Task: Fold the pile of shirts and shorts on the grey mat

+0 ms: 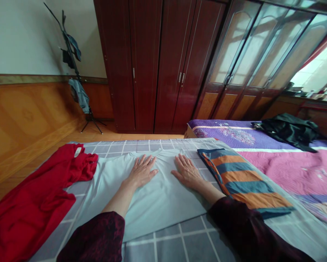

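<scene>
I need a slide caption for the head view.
Left hand and right hand flat on a pale shirt, between red clothing and striped cloth.

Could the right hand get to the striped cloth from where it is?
Probably yes: the right hand lies open on the pale garment, close to the striped cloth, and nothing seems to stand between them.

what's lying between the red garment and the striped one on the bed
In the head view, a pale shirt lies spread between the red garment and the folded striped one, with the left hand and right hand on it.
</scene>
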The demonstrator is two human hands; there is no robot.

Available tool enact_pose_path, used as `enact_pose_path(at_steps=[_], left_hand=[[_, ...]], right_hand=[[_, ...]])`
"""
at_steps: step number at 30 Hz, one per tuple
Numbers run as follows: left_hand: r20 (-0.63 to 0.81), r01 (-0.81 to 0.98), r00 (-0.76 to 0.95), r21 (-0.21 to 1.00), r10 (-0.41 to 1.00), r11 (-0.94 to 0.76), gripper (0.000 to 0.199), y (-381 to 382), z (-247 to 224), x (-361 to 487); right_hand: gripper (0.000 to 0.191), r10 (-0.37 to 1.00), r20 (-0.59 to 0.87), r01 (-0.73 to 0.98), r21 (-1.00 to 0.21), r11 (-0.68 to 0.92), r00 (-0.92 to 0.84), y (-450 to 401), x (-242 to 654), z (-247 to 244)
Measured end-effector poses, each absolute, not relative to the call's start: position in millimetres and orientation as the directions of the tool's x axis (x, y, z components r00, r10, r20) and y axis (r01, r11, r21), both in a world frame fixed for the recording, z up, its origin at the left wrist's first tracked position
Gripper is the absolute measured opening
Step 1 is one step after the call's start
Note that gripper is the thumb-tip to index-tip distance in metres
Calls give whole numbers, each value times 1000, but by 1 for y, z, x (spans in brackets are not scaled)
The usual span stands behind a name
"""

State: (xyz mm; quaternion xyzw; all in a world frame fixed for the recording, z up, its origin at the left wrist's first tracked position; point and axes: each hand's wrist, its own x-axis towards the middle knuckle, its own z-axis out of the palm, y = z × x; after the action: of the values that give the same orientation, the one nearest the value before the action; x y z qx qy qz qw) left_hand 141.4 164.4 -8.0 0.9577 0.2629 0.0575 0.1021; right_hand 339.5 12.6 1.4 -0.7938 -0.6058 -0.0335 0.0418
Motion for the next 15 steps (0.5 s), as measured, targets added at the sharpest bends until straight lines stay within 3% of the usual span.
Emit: enact_pose_path(at_steps=[3,15], left_hand=[[77,449,876,229,476,-864,55,165,-10,142],[49,472,869,216,493,-855,60,168,-9,142]], right_hand=[[65,981,91,985,-27,-170,172,13,324,2],[63,958,118,965,-21,-262,262,43,349,11]])
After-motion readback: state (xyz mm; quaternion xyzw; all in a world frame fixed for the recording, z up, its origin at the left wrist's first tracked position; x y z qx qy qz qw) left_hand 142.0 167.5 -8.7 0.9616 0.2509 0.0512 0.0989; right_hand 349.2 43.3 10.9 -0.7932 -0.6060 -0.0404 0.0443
